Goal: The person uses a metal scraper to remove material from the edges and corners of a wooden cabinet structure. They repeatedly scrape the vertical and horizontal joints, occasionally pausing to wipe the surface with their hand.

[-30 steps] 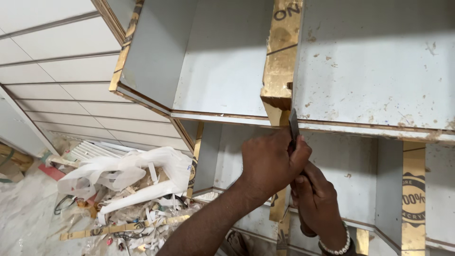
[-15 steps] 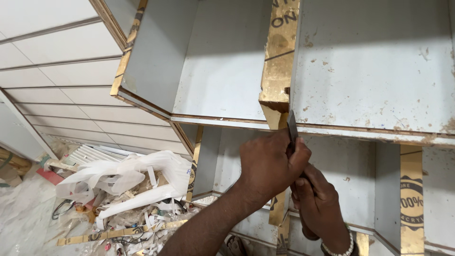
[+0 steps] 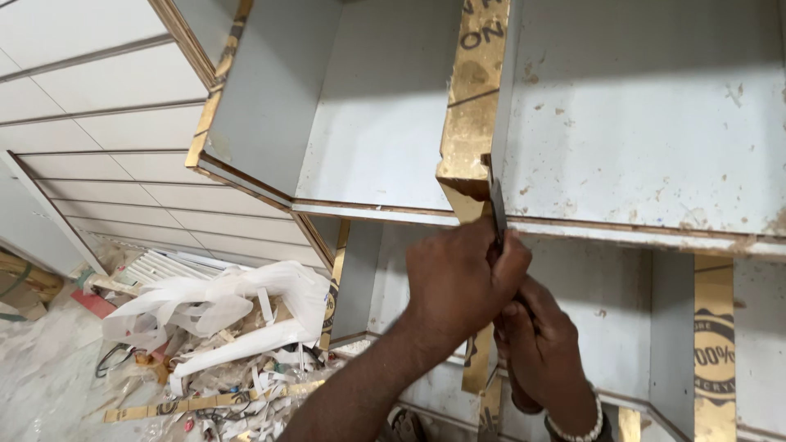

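White shelving unit (image 3: 639, 106), left hand (image 3: 458, 286) and right hand (image 3: 544, 352) clenched on dark narrow blade (image 3: 496, 209) at gold-taped edge strip (image 3: 473, 106); slip risks gouging laminate.

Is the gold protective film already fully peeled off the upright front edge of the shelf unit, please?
No, gold film covers the upright edge above the blade that the left hand holds.

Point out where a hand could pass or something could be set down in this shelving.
Free: the upper left compartment, bordered by the gold-taped divider, and the speckled upper right compartment. Crowded: the divider's lower end, where the left hand and right hand grip a dark blade, and the floor's scrap pile at lower left.
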